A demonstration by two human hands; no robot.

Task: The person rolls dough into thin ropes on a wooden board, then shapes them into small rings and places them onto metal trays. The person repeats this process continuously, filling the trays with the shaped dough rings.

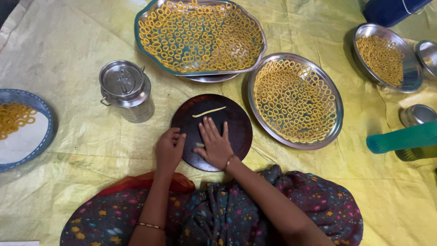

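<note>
Head view: the left hand [169, 149], fingers curled, rests at the nine o'clock rim of a dark round board [236, 125]. At its six o'clock the right hand [214, 143] lies flat, palm down (dough piece [200, 145] peeking beside it); a thin dough strip [209, 112] lies toward twelve o'clock.

Round board [211, 132] central on floor sheet [82, 136]; dough strip [209, 111] on board. Lidded pot [124, 86] left; two ring-filled trays [200, 36] [295, 101] behind and right.

No packages, labels, signs or screens show anywhere in the view; nothing printed or boxed lies at the left, right, near or far side of the scene.
</note>
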